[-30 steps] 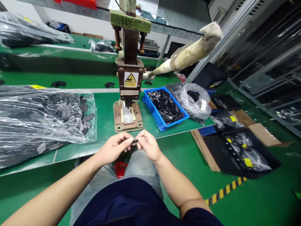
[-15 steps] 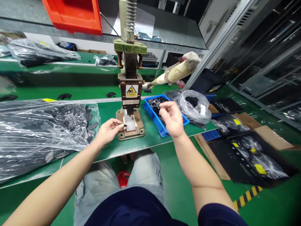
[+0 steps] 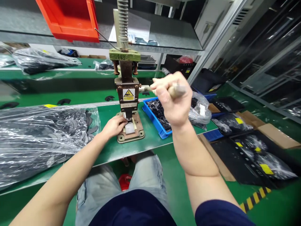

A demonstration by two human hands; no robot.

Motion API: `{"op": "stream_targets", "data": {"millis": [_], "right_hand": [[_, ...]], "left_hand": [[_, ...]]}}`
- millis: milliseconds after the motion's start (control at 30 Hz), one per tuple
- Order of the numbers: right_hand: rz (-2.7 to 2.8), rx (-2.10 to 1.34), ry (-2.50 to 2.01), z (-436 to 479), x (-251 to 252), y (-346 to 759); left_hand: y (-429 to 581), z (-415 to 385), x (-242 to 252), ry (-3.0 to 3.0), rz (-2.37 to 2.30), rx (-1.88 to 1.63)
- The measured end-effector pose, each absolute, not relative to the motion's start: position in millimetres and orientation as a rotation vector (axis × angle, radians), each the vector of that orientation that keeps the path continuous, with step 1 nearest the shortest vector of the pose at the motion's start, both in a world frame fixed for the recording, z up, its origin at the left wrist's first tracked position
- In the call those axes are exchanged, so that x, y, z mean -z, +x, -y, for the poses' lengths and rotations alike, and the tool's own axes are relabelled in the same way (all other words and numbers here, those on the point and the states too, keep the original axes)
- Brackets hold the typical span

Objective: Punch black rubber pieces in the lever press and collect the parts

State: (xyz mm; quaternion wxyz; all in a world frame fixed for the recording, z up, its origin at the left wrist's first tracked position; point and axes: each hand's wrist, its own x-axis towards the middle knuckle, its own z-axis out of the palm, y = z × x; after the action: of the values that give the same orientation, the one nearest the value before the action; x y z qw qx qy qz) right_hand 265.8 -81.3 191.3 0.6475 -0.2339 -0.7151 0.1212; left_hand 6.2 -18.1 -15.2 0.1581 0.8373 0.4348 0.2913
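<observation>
My right hand is wrapped round the pale, wrapped lever handle of a hand press. The handle points towards me, and its end is blurred. At the press base, my left hand has its fingertips pinched right beside the lower end of the dark ram. A small black piece is in those fingertips, mostly hidden by the fingers and ram. A light metal plate lies on the base below the ram.
Right of the press, a blue tray holds many small black parts. A clear plastic bag of dark curved pieces covers the bench's left side. Above hangs a red bin on the shelf. More bags and cardboard lie at the right.
My right hand has closed on the lever handle, which has swung down and towards me. The ram is lower. My left hand has moved the small black piece in under it.
</observation>
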Motion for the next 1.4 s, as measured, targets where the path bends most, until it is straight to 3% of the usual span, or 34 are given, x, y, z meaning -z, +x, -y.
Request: {"op": "stream_targets", "data": {"millis": [300,500,633,733,833,1067,1300,1400], "right_hand": [[1.631,-0.095,-0.642,127.1,-73.4,273.0],[1.553,-0.051,-0.625,118.0,-55.9,269.2],[1.503,-0.040,-0.583,114.0,-55.8,264.5],[1.480,-0.020,-0.544,112.1,-55.0,262.0],[1.473,-0.003,-0.538,111.0,-54.4,261.5],[1.490,-0.019,-0.544,113.8,-55.4,262.9],[1.487,-0.018,-0.580,115.8,-55.5,261.8],[1.492,-0.026,-0.584,116.4,-55.5,262.2]], "left_hand": [[6.7,21.0,18.1,2.354,-1.199,-0.865],[-50.9,9.0,3.7,2.441,-1.388,-0.674],[-124.6,1.1,-4.8,2.484,-1.767,-0.201],[-153.0,1.7,-8.6,2.428,-1.840,0.329],[-154.3,1.9,-10.6,2.426,-1.817,0.549],[-138.2,-3.5,-9.3,2.458,-1.712,0.467],[-115.7,10.1,-16.5,2.581,-1.493,0.009],[-100.6,16.9,-20.9,2.632,-1.478,0.105]]}}
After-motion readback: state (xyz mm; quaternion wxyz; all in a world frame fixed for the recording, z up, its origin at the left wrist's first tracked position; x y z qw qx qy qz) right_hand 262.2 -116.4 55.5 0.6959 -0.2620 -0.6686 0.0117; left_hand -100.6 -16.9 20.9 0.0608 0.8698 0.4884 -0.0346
